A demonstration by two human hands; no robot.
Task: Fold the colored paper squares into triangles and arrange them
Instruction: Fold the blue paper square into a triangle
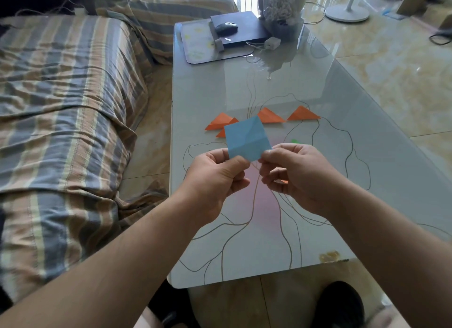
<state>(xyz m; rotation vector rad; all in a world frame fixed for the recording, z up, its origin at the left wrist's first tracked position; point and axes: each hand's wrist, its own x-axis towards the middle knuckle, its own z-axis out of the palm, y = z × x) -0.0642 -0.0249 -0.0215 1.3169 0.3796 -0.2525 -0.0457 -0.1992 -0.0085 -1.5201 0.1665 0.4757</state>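
Observation:
A blue paper square (247, 138) with crease lines is held up above the glass table (330, 156). My left hand (215, 180) pinches its lower left edge and my right hand (293, 176) pinches its lower right corner. Behind it on the table lie orange folded triangles in a row: two overlapping at the left (220, 122), one in the middle (270, 116), one at the right (303, 113). A bit of green paper (294, 141) shows just past my right hand, and a sliver of orange (283, 181) under its fingers.
At the table's far end sit a mouse pad (195, 46), a black laptop (244, 31) with a mouse (226, 27) on it, a white charger (272, 43) and a wrapped bouquet (281, 9). A striped sofa (61, 95) runs along the left. A fan base (347, 13) stands on the floor.

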